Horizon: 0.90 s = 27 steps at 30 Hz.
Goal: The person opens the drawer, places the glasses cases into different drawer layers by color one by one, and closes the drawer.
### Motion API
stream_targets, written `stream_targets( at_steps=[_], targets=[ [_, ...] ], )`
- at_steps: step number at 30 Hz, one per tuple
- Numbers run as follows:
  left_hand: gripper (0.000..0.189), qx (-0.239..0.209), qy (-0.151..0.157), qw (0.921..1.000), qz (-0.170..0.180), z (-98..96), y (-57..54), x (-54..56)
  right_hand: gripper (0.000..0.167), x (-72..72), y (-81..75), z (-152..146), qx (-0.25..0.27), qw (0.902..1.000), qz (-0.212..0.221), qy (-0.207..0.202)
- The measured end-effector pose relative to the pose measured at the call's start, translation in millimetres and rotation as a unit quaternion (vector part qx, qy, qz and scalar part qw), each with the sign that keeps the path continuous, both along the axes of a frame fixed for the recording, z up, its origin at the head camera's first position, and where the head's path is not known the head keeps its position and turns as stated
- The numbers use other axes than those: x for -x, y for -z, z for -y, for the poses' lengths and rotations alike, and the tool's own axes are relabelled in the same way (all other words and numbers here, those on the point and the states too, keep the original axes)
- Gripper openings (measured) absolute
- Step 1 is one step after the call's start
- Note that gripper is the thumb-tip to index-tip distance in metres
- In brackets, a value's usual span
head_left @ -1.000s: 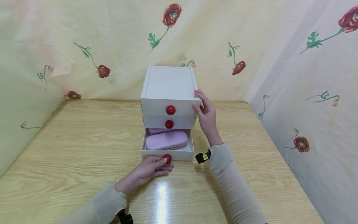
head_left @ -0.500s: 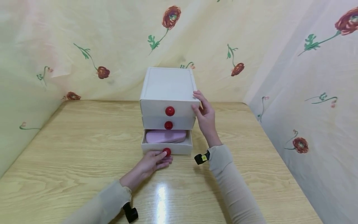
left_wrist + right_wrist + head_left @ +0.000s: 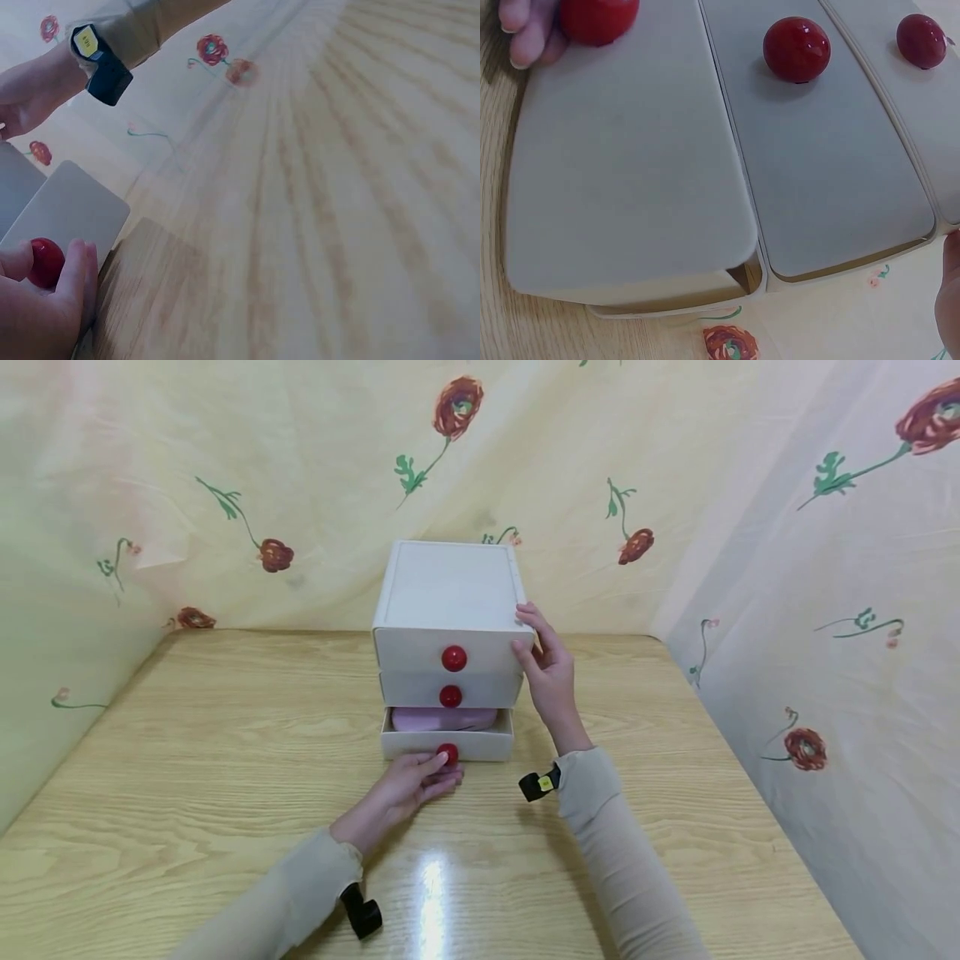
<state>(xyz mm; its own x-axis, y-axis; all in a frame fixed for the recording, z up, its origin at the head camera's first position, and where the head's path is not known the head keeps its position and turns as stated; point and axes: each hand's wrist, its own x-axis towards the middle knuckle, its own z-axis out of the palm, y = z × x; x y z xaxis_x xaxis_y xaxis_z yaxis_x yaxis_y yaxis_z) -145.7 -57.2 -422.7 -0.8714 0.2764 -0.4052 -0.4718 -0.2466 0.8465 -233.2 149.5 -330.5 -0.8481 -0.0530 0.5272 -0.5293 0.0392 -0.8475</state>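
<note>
A white three-drawer desktop cabinet (image 3: 453,585) with round red knobs stands on the table. Its bottom drawer (image 3: 487,746) is pulled partly out, and a lilac case (image 3: 442,719) shows inside, partly hidden under the drawer above. My left hand (image 3: 401,787) pinches the bottom drawer's red knob (image 3: 47,262) between thumb and fingers. At the cabinet's upper right front corner, my right hand (image 3: 553,683) grips the edge, thumb on the front face and fingers over the top. In the right wrist view, the middle drawer (image 3: 825,157) is closed and the bottom drawer front (image 3: 630,165) sticks out a little.
The wood-grain table (image 3: 225,760) extends on both sides of the cabinet. A flower-patterned cloth (image 3: 315,460) hangs close behind it and along the right side. Each wrist wears a black strap with a small camera (image 3: 534,787).
The left hand has moved forward with the knob, sliding the bottom drawer farther in. Less of the lilac case shows, and the second lilac item behind it is hidden. The right hand stays at the corner.
</note>
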Motion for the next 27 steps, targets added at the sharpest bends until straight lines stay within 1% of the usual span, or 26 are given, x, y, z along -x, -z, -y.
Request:
stream_targets(
  at_steps=[9, 17, 20, 27],
  targets=[
    [0.041, -0.035, 0.003, 0.9994, -0.002, -1.7, -0.2, 11.3, 0.040, -0.1, -0.2, 0, -0.003, 1.0000, 0.004, 0.000],
    [0.038, -0.062, -0.017, 0.9978, 0.015, -0.7, -3.2, 25.1, 0.040, 0.6, 0.7, 0, 0.002, 1.0000, 0.004, 0.000],
    [0.036, -0.072, -0.018, 0.9970, 0.022, 1.3, -3.9, 29.2, 0.040, 0.5, 0.9, 1, 0.003, 1.0000, 0.002, -0.003],
    [0.037, -0.078, 0.003, 0.9965, 0.029, 4.0, -5.6, 36.5, 0.040, 0.3, 0.4, 1, 0.009, 1.0000, 0.000, -0.002]
  ],
)
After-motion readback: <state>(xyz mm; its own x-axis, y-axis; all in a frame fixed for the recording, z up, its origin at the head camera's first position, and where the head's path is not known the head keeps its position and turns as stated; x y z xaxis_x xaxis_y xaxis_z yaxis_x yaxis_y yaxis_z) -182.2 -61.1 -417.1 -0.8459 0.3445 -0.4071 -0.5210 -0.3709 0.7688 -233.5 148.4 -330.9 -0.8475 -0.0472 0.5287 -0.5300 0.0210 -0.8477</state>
